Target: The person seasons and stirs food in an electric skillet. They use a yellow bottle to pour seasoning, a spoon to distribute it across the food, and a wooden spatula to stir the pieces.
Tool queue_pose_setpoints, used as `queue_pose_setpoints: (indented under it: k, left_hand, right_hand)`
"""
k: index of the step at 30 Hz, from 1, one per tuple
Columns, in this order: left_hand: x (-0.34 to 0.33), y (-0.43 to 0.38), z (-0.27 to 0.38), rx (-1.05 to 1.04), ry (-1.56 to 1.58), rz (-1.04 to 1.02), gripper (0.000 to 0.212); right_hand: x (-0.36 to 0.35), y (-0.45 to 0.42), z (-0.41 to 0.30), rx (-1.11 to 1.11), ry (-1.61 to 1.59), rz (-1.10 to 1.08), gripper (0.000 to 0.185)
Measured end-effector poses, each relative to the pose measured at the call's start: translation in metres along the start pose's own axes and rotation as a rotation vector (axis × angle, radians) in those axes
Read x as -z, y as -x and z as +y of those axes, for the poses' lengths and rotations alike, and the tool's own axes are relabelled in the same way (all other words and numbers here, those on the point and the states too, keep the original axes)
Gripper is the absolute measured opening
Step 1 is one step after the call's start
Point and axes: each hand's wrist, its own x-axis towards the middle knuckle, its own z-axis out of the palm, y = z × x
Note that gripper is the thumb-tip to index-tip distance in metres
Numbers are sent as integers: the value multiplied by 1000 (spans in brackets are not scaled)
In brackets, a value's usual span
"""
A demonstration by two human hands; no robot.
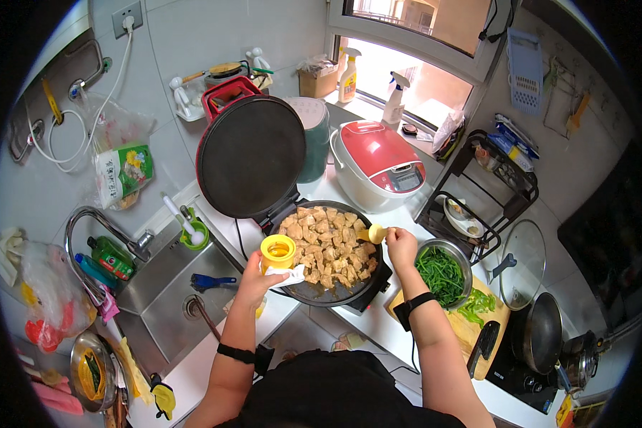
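Note:
My left hand (255, 283) holds a yellow-rimmed oil jar (278, 252) and a crumpled white tissue (294, 276) at the near left edge of a round electric griddle (321, 299). Browned meat pieces (321, 241) cover most of its plate, and its black lid (251, 155) stands raised behind. My right hand (402, 249) grips the yellow top of an oil brush (375, 234), whose tip reaches the meat at the right side. Close to my right wrist, a metal bowl (469, 267) of cut green vegetables (440, 275) rests partly on a wooden cutting board (500, 321).
A steel sink (166, 305) lies left. A black-bladed knife (483, 342) and sliced green pepper (479, 306) are on the board, beside a cooktop (519, 377) with a wok (545, 331). A red-and-white rice cooker (377, 160) and black rack (460, 182) stand behind.

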Motion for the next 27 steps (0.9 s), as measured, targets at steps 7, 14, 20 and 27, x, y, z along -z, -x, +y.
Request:
queue_pose_setpoints:
  k: [7, 14, 20, 27]
  left_hand:
    - [-8, -5, -9, -5, -65, -30, 67]
    - [-11, -6, -18, 22, -106, -53, 72]
    - [-12, -11, -22, -76, -359, -97, 74]
    - [-23, -20, -30, -101, -662, -68, 73]
  right_hand:
    - [24, 14, 0, 30, 46, 25, 28]
    - [40, 45, 5, -8, -113, -38, 24]
    - [64, 47, -65, -129, -837, -69, 24]
    - [74, 53, -100, -42, -857, -229, 22]
